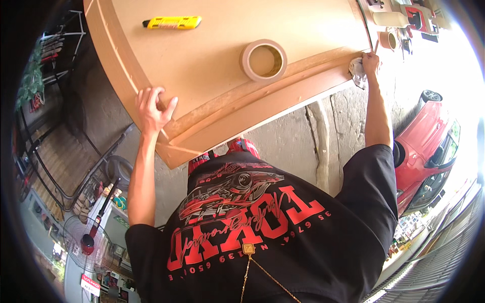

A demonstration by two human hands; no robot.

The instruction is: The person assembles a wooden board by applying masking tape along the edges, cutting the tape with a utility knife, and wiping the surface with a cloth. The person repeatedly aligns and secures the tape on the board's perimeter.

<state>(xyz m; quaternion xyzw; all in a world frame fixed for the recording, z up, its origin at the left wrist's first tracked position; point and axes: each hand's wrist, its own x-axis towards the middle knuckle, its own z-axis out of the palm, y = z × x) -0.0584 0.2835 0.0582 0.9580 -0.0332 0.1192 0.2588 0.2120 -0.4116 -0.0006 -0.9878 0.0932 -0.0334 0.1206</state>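
A large shallow tan panel (202, 60) with raised strips along its edges lies in front of me. My left hand (152, 112) rests on its near left corner, fingers bent over the side strip (121, 55) and thumb held apart. At the near right corner my right hand (370, 61) is closed, with a thin stick-like piece (376, 45) rising from the fingers; its kind is unclear. Beside that hand a crumpled whitish cloth (357, 73) hangs at the panel's edge. On the panel lie a roll of brown tape (247, 63) and a yellow utility knife (174, 22).
Past the right corner are another tape roll (388, 40), a pale bottle (390, 19) and a red-and-white tool (420, 19). A red car (422, 141) stands to the right. A wire fan (88, 242) is at lower left, near dark metal tubing (76, 194).
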